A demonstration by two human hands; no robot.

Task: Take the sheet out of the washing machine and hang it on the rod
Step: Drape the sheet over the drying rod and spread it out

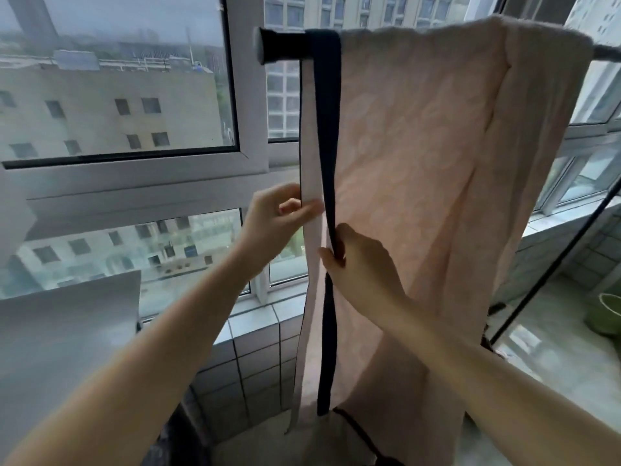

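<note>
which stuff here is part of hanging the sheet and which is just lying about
In the job:
sheet, draped over the rod
rod
left hand, pinching the sheet's pale edge
right hand, gripping the dark border strip

Just lying about:
green pot at the right by the floor
windows
tiled sill

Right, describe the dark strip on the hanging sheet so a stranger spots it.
Find the black rod across the window. The pink sheet hangs over it; at its left edge the dark navy band runs straight down, the only dark stripe, gripped by the right hand.
</note>
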